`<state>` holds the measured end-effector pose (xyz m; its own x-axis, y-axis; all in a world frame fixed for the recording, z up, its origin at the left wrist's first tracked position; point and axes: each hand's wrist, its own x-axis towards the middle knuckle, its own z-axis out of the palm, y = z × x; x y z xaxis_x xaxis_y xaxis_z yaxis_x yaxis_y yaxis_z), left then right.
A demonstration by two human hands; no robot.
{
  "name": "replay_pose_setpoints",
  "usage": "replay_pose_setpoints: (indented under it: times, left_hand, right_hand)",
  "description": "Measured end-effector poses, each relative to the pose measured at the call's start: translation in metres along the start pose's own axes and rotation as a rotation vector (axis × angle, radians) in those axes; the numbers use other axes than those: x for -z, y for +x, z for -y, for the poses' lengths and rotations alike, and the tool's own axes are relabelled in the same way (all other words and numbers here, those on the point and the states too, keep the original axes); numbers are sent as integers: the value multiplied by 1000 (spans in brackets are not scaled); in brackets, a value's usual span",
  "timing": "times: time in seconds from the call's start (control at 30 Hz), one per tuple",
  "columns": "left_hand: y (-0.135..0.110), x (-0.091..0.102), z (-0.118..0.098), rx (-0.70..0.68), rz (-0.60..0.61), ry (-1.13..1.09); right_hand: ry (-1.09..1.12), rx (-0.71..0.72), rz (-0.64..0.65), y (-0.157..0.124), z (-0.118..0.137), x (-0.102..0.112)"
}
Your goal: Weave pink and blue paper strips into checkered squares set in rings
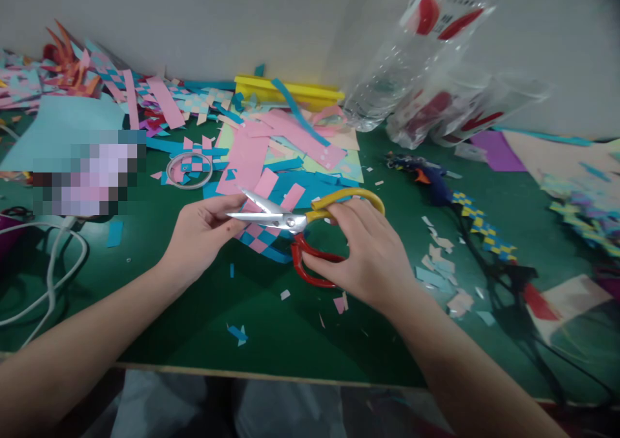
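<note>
My right hand [369,254] grips a pair of scissors [301,228] with one yellow and one red handle, fingers through the loops. The steel blades stand apart and point left. My left hand [201,230] pinches a small woven pink and blue paper square [264,234], which sits between the blades. Both hands hover just above the green table [203,322], near its middle.
Pink and blue paper strips [271,147] lie heaped behind the hands. A tape ring [189,169], a yellow box [285,90], clear plastic bottles [411,57], a glue gun [431,179] with black cord and white cables [48,263] surround them. Small offcuts dot the table.
</note>
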<state>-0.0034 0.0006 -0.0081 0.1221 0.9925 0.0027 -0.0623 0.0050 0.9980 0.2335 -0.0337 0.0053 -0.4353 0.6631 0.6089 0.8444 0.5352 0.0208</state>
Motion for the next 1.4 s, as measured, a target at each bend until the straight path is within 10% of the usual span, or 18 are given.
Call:
replay_pose_setpoints:
  times: [1.4]
  left_hand:
    - [2, -4, -6, 40, -40, -100]
  right_hand:
    - [217, -224, 59, 3, -3, 5]
